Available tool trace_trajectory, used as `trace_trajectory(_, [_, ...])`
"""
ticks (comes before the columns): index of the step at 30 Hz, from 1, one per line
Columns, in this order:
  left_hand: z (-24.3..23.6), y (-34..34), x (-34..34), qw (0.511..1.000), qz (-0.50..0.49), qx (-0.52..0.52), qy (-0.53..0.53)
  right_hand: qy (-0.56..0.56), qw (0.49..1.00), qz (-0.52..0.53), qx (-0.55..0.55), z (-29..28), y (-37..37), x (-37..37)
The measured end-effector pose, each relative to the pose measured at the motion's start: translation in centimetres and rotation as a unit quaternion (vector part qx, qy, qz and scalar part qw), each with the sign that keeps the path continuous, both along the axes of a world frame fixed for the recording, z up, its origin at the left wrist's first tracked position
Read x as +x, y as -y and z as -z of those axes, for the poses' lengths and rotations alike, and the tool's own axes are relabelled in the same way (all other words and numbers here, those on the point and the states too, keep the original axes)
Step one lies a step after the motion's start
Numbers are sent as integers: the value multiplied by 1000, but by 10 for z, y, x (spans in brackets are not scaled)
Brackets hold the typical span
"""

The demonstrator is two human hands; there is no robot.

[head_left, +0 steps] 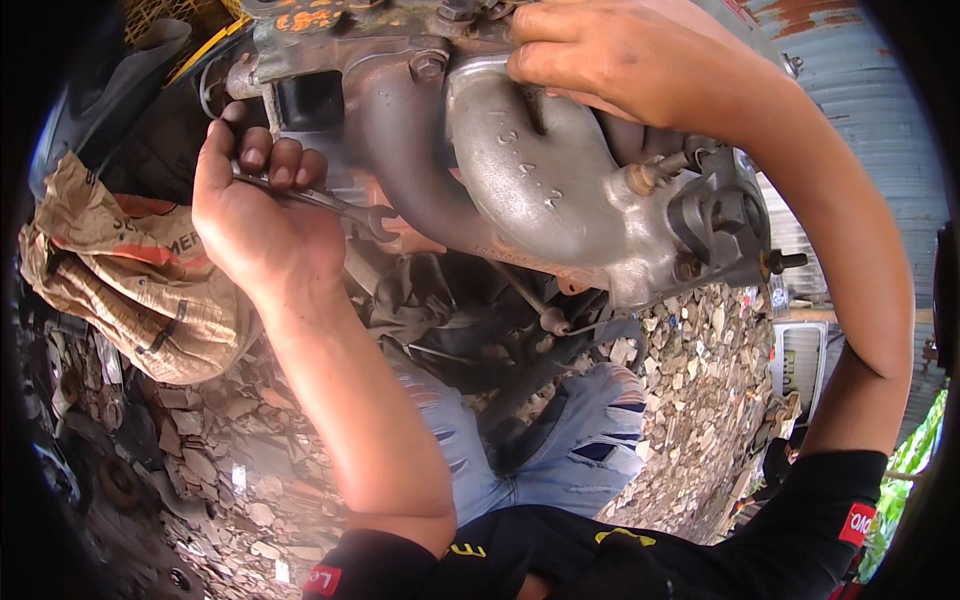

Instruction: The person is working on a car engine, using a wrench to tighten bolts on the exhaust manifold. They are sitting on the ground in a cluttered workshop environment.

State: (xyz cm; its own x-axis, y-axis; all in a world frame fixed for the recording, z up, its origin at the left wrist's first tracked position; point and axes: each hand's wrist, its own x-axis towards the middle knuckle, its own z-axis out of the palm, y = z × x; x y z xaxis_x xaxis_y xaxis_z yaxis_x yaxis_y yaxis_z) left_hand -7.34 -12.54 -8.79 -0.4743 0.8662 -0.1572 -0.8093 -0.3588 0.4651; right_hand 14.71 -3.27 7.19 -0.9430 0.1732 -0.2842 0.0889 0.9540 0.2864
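Observation:
My left hand (268, 225) is closed around the shaft of an open-end wrench (335, 203). The wrench's jaw points right, close to a dark curved pipe of the engine. A silver-grey cast manifold (540, 195) with raised markings fills the upper middle. At its top, my right hand (620, 65) reaches over with its fingers curled in against the engine; what its fingertips hold, if anything, is hidden. A bolt (428, 67) sits on the flange between my hands. The manifold's right end carries a brass-coloured fitting (645, 178) and a dark housing (725, 215).
A crumpled brown paper sack (150, 290) lies at the left, near my left forearm. Broken stone and tile rubble (700, 380) covers the ground. Below the manifold runs a thin rod with a joint (553, 320), above my knees. Corrugated metal sheeting (870, 130) stands at the right.

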Motion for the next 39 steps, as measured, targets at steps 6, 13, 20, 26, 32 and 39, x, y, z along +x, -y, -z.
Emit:
trace_trajectory(6, [12,-8,-2,999,19,-26,23,20,998,50,34,-4,8,-2])
trace_trajectory(13, [8,-6,7,997,22,-64,43,21,998,46,31,-6,2,3])
trace_trajectory(20, [-5,15,-5,999,33,8,30,-38,999,-19,34,6,3,6])
trace_trajectory(26, [-27,54,-7,1000,-13,10,13,-28,998,-27,49,8,0,7])
trace_trajectory(32, [-48,97,-17,995,-46,54,-75,-105,989,-100,10,11,3,3])
trace_trajectory(39, [-44,87,3,990,-86,34,-110,-104,995,-10,3,9,12,12])
